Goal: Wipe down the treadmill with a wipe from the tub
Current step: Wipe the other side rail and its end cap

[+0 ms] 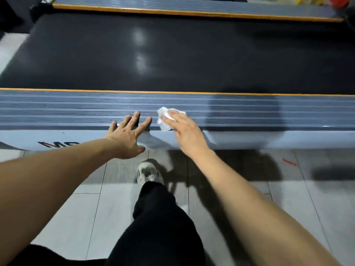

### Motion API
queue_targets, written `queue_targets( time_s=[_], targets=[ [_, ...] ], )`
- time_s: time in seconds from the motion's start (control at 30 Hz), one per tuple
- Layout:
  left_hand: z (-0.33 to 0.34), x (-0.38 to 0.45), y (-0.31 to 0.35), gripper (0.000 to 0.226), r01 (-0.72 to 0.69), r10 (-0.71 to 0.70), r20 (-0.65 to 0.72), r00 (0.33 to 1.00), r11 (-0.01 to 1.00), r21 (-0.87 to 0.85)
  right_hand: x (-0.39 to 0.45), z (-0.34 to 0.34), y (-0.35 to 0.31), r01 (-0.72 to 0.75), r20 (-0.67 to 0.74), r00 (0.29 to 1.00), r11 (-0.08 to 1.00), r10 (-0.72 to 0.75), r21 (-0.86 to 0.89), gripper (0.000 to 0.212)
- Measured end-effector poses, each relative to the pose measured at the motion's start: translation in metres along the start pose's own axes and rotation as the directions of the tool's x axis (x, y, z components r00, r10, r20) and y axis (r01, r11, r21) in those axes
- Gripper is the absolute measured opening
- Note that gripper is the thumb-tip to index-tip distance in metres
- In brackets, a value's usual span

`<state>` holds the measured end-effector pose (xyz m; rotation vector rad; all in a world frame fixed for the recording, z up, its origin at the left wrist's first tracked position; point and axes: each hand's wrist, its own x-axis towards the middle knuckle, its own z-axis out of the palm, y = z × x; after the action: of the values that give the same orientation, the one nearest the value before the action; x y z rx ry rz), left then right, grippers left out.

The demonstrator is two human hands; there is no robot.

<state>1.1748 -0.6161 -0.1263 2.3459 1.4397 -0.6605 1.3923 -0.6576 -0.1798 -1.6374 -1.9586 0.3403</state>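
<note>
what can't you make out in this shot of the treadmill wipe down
Head view only:
- Wipe: most of it hidden under the right hand.
- Treadmill side lettering: blocked by the left arm.
- Tub: out of frame.
- Top right corner: motion blur.
- Treadmill belt: ends cut off.

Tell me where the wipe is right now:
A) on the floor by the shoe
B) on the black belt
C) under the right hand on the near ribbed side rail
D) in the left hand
C: the white wipe lies pressed under the right hand on the near ribbed side rail, while the left hand rests spread on the rail's edge with nothing in it.
</note>
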Motion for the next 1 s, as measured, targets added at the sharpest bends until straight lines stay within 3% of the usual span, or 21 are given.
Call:
queue_targets(
  time_s=[0.1, 0.2, 0.3, 0.37, 0.43, 0.53, 0.63, 0.7, 0.83, 0.93, 1.0],
  targets=[
    [0.001, 0.0, -0.001, 0.099, 0.0, 0.0, 0.0, 1.0, 1.0, 0.005, -0.027, -0.041, 0.045, -0.115, -0.04, 0.993, 0.993, 0.114, -0.028, 0.045],
    [0.0, 0.0, -0.002, 0.097, 0.001, -0.001, 0.013, 1.0, 1.0, -0.016, -0.055, -0.07, 0.086, -0.187, -0.254, 0.956, 0.97, 0.144, -0.153, 0.053],
    [0.002, 0.001, -0.002, 0.097, 0.009, -0.009, 0.007, 1.0, 1.0, -0.029, -0.056, -0.053, 0.077, -0.303, -0.329, 0.913, 0.942, 0.242, -0.146, 0.051],
    [0.002, 0.002, -0.001, 0.098, 0.005, -0.005, -0.004, 1.0, 1.0, -0.022, -0.041, -0.024, 0.043, -0.254, -0.291, 0.932, 0.963, 0.218, -0.091, 0.041],
    [0.001, 0.0, -0.003, 0.097, -0.004, 0.003, -0.007, 1.0, 0.999, -0.04, -0.03, 0.009, 0.003, -0.068, -0.214, 0.975, 0.996, 0.055, -0.052, 0.039],
    [-0.005, -0.002, -0.012, 0.091, -0.068, 0.065, -0.044, 0.997, 0.995, -0.07, -0.021, 0.012, -0.013, 0.091, -0.136, 0.984, 0.985, -0.111, -0.149, 0.045],
    [-0.008, -0.013, -0.033, 0.083, -0.133, 0.129, -0.066, 0.989, 0.99, -0.053, -0.036, -0.017, 0.017, 0.003, -0.144, 0.989, 0.979, -0.033, -0.203, 0.042],
    [-0.006, -0.02, -0.057, 0.082, -0.087, 0.086, -0.077, 0.993, 0.996, -0.002, -0.048, -0.038, 0.041, -0.084, -0.219, 0.976, 0.954, 0.019, -0.287, 0.043],
    [0.009, -0.029, -0.091, 0.094, -0.036, 0.047, -0.09, 0.995, 0.992, 0.119, -0.048, -0.022, 0.031, -0.303, -0.285, 0.929, 0.928, 0.236, -0.217, 0.041],
    [0.026, -0.027, -0.087, 0.103, -0.019, 0.032, -0.118, 0.993, 0.993, 0.113, -0.021, 0.021, -0.018, -0.196, -0.137, 0.974, 0.973, 0.179, -0.122, 0.047],
    [0.033, -0.025, -0.086, 0.105, -0.013, 0.032, -0.166, 0.986, 0.994, 0.11, 0.001, 0.039, -0.044, -0.046, -0.07, 0.997, 0.984, 0.034, -0.172, 0.048]
  ],
)
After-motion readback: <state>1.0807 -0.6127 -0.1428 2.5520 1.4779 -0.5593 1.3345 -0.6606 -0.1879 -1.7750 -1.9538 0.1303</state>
